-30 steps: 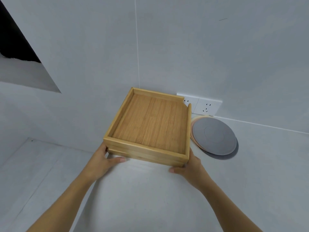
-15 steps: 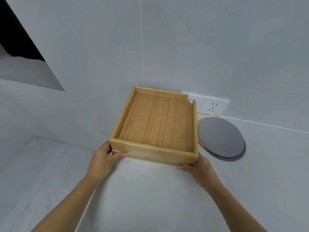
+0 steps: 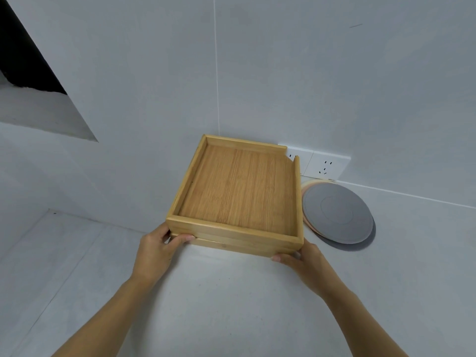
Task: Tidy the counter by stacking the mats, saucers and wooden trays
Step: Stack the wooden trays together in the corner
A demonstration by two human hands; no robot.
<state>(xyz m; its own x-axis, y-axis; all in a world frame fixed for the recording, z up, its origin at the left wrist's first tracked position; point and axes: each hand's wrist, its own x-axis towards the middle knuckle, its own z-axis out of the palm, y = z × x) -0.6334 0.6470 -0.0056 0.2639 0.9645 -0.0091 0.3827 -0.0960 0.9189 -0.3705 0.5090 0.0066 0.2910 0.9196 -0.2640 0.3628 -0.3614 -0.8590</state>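
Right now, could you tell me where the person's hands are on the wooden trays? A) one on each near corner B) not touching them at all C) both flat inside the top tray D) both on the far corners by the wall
A: the left hand and the right hand each hold a near corner of the stacked wooden trays.

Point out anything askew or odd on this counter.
The round mats are stacked unevenly, with pink and grey edges peeking out from under the top one. The wooden trays, held by both hands, are slightly offset at the front.
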